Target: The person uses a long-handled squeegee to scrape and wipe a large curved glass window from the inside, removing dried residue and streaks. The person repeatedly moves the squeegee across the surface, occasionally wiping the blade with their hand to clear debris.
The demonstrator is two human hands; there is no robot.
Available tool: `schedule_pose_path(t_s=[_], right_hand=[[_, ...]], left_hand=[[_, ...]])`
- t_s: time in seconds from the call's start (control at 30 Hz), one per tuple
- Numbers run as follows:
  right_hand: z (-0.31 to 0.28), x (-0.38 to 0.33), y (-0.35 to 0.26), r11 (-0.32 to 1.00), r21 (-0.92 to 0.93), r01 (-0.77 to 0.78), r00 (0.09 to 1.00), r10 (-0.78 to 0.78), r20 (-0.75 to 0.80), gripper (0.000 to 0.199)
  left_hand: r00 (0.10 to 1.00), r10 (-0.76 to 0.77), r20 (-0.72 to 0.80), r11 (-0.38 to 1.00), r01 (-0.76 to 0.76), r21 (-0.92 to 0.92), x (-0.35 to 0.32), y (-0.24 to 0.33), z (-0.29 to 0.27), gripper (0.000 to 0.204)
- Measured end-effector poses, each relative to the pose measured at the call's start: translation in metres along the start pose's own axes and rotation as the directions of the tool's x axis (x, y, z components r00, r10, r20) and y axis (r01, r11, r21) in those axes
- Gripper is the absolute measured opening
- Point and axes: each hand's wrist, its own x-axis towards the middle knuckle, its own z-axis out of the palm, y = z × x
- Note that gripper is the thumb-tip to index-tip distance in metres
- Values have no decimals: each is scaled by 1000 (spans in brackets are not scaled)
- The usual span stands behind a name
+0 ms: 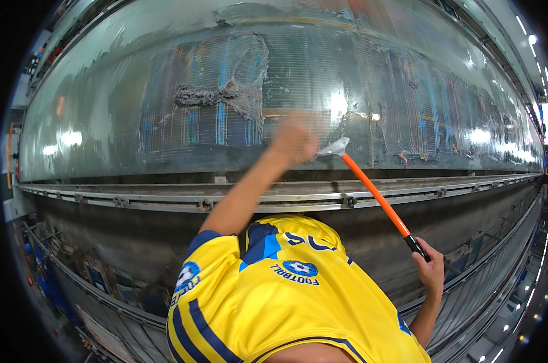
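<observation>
Yellow jersey [274,308] with blue stripes, nearest the camera, fills the lower middle. Right hand [430,269]: fingers closed around the black grip of an orange-handled scraper [375,195]. Scraper: held slanting up and to the left, its pale blade end against the lower part of a large curved glass panel [104,103]. Left hand [293,140]: raised to the panel just beside the blade, blurred; whether it is open or closed cannot be told. Panel: smeared with a greyish film, with a bunched strip of residue [219,94] at upper left. Metal rail [134,202]: runs below the panel, studded with bolts.
</observation>
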Motion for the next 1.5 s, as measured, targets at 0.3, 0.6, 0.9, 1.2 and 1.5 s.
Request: schedule_pose_path(t_s=[0.3,0.6,0.9,1.2,1.5], right_hand=[[-32,0,-21,987,-157,-31,995,45,87,44],[31,57,-149,905,-311,291,930,-192,312,45],[53,41,-138,906,-222,360,875,-246,416,52],[58,20,-109,456,569,-684,691,158,705,71],[68,53,-201,519,283,-806,525,410,746,72]], left_hand=[[838,282,468,956,-203,-212,-4,89,158,28],[981,33,-190,951,-90,-297,-83,-1,89,30],[998,58,-19,989,-60,-133,-83,-34,57,44],[987,98,128,983,-76,-170,-77,-35,60,47],[988,145,-53,970,-153,-187,-59,-69,46,47]])
